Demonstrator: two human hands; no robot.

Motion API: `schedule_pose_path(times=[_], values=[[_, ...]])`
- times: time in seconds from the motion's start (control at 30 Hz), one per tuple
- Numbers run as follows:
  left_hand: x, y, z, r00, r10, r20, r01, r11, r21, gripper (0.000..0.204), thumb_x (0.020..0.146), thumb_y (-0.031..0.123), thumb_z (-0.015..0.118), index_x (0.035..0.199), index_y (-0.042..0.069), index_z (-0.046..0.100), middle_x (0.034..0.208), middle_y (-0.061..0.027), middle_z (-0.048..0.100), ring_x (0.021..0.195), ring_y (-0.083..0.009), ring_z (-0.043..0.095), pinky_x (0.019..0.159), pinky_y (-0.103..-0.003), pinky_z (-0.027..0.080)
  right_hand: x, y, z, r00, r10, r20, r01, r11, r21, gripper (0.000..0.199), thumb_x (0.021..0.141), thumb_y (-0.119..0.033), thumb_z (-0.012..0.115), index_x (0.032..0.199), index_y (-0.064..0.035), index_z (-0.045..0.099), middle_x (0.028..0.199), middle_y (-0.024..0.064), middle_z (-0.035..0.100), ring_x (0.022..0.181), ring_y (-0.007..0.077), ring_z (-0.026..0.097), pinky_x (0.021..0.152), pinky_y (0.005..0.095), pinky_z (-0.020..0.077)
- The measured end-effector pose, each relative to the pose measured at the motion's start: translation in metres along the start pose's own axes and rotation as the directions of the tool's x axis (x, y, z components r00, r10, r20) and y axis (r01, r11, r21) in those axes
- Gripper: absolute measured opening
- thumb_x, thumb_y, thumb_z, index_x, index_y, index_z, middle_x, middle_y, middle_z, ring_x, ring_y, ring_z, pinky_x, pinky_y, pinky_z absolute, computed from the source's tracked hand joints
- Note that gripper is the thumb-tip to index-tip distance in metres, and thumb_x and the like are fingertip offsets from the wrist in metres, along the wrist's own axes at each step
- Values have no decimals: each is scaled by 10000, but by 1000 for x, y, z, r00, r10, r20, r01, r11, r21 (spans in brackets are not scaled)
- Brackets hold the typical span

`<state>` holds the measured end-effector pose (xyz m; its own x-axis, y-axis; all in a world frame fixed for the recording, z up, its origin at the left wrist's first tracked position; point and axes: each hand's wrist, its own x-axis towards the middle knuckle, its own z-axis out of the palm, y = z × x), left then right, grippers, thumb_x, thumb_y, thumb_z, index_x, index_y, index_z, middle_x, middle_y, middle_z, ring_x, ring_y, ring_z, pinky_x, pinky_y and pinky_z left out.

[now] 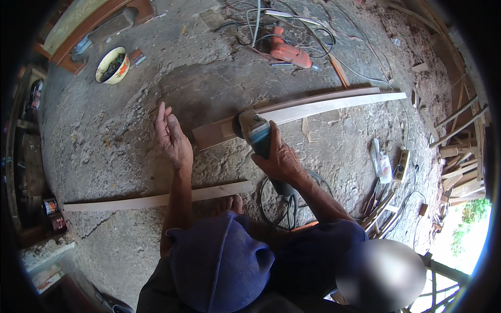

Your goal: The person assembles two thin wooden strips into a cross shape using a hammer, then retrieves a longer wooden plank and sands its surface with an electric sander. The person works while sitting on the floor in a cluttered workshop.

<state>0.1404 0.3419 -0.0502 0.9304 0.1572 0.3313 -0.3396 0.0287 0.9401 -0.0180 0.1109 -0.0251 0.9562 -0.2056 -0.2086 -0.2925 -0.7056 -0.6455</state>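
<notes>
Far left: white bowl [111, 65] on concrete floor [104, 141], well away from work. Thin wood strip [156, 200] lies flat across floor, passing under left forearm. Left hand [172, 136] hovers open, fingers spread and straight, holding nothing, just left of plank end. Long pale plank [323, 105] runs off to right, flat on floor. Angle grinder [257, 131] sits on plank's near end, right hand [279, 159] wrapped tight round its body. Red power drill [289, 53] and cable tangle further back. Wood scraps piled far right.

Two small labelled cans [52, 213] stand far left.
</notes>
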Motion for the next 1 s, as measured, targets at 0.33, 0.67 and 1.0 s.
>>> schedule_pose_path(times=[0.33, 0.67, 1.0], values=[[-49, -18, 49, 872, 78, 484, -285, 883, 372, 437, 1017, 210, 650, 1422, 56, 589, 1334, -177, 634, 1227, -332, 601, 1068, -448, 452, -7, 91, -57, 962, 176, -207, -167, 984, 61, 1092, 877, -390, 736, 1573, 53, 20, 1096, 362, 681, 1000, 532, 689, 838, 568, 564], [-64, -45, 59, 628, 30, 778, -595, 663, 455, 492, 848, 146, 783, 1319, 81, 654, 1345, -105, 616, 1229, -348, 554, 1066, -479, 429, 7, 202, -140, 839, 329, -434, -340, 939, 54, 1021, 849, -526, 738, 1537, -33, 166, 1165, 369, 670, 1080, 528, 674, 897, 541, 543], [-23, -40, 53, 445, -64, 893, -563, 756, 334, 361, 907, 161, 736, 1260, 102, 692, 1221, -120, 697, 1109, -343, 640, 955, -442, 524, -42, 168, -151, 777, 340, -529, -94, 895, 437, 974, 826, -418, 818, 1513, 50, 309, 1336, 259, 573, 1207, 323, 578, 1031, 437, 471]])
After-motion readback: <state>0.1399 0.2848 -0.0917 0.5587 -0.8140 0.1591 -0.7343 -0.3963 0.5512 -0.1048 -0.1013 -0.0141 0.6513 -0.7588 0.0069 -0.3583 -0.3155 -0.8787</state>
